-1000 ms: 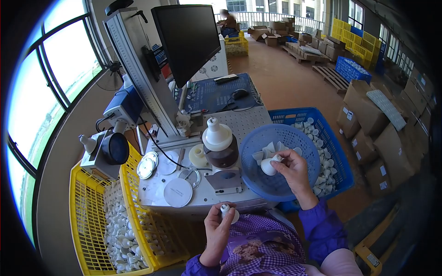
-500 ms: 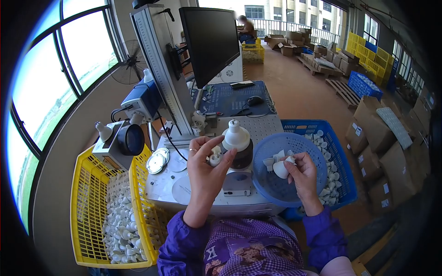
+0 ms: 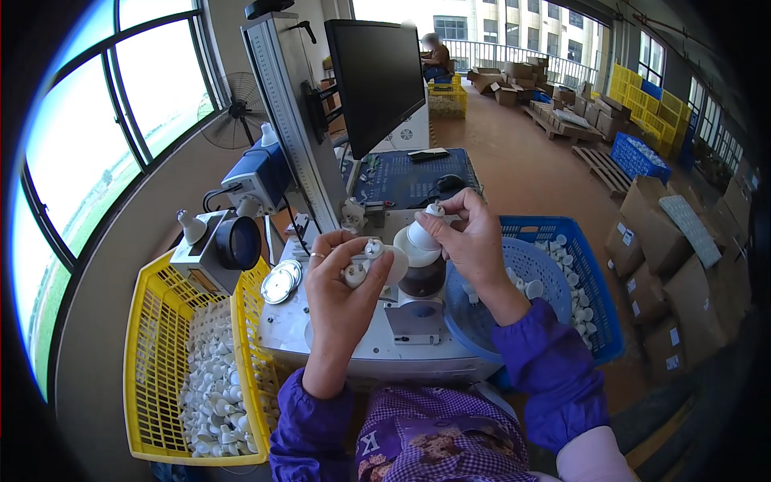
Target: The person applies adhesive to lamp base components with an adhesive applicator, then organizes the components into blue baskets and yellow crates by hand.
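My left hand [image 3: 341, 285] is closed around two small white lamp housings; one lamp housing [image 3: 373, 249] has its pronged base up between thumb and fingers, and another lamp housing [image 3: 354, 275] sits lower against the fingers. My right hand [image 3: 478, 245] pinches a white lamp housing [image 3: 422, 234] near its narrow pronged end. That housing is upright, over a white round holder [image 3: 418, 257] on a dark cylinder [image 3: 423, 281]; whether it is seated there is hard to see. Below my right forearm, a blue perforated basin [image 3: 474, 325] contains several white housings [image 3: 532, 289].
At left stands a yellow crate [image 3: 144, 402] full of white housings. A blue crate [image 3: 606, 329] with more housings is under the basin. A lens head [image 3: 238, 243], metal column [image 3: 293, 120] and monitor [image 3: 377, 84] surround the worktable. A person [image 3: 436, 58] sits far back.
My right hand has moved from over the basin to the round holder, bringing a housing. My left hand now has two housings showing in it. The view has shifted slightly.
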{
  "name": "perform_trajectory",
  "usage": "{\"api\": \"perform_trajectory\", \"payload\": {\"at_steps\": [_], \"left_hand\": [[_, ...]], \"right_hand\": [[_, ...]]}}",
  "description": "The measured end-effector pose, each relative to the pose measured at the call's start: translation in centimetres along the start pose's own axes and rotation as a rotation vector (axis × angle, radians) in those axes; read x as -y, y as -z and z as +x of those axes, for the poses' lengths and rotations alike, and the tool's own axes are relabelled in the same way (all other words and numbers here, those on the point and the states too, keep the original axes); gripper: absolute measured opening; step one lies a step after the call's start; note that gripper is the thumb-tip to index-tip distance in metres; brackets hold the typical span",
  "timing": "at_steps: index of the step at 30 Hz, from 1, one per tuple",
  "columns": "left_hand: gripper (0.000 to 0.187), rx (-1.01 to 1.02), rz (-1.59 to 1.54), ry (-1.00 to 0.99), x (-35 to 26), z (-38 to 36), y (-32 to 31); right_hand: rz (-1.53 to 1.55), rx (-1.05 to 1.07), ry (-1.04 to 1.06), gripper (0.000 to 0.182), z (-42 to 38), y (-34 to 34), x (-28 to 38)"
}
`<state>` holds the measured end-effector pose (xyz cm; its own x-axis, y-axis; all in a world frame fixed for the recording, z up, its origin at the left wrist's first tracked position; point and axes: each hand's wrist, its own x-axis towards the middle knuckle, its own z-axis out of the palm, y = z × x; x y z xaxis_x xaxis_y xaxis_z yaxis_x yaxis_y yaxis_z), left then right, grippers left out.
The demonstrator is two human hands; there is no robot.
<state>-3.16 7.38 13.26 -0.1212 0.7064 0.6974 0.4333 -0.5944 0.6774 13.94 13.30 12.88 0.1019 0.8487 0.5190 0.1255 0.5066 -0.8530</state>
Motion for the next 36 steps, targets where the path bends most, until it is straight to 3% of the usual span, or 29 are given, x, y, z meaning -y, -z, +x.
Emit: {"api": "perform_trajectory", "payload": {"at_steps": [8,15,17,20,29,30,33,34,35,36], "left_hand": [[0.025,0.033,-0.063,0.214,2.3,-5.8,1.5],[0.023,0.057,-0.137,0.285,3.0,-7.9,1.2],[0.024,0.064,-0.15,0.295,3.3,-8.4,1.0],[0.024,0.083,-0.172,0.322,3.4,-8.8,0.9],[0.023,0.167,-0.202,0.391,2.0,-9.7,-0.1],[0.024,0.183,-0.203,0.392,2.0,-10.0,-0.2],[0.024,0.202,-0.19,0.382,2.6,-11.2,-0.1],[0.024,0.216,-0.187,0.422,2.6,-11.5,0.0],[0.024,0.221,-0.195,0.427,2.7,-11.9,-0.1],[0.024,0.224,-0.217,0.465,3.0,-12.4,-0.3]], "right_hand": [[-0.398,-0.011,0.183,0.031,-0.5,-2.0,-0.5],[-0.418,0.099,0.259,0.036,-0.4,-0.8,-1.4],[-0.156,0.183,0.091,0.036,-0.3,-0.7,-2.1],[-0.255,0.145,0.186,0.036,-0.6,-1.0,-2.2],[-0.303,0.166,0.117,0.044,-0.9,-0.4,-1.4],[-0.319,0.131,0.258,0.043,-0.9,0.2,-2.4],[-0.271,0.096,0.063,0.041,-0.5,4.3,-3.5],[-0.22,0.069,-0.025,0.03,-0.5,5.6,-4.4],[-0.229,0.068,-0.03,0.03,-0.6,7.1,-5.6],[-0.414,0.132,-0.051,0.027,-0.8,8.4,-7.1]]}}
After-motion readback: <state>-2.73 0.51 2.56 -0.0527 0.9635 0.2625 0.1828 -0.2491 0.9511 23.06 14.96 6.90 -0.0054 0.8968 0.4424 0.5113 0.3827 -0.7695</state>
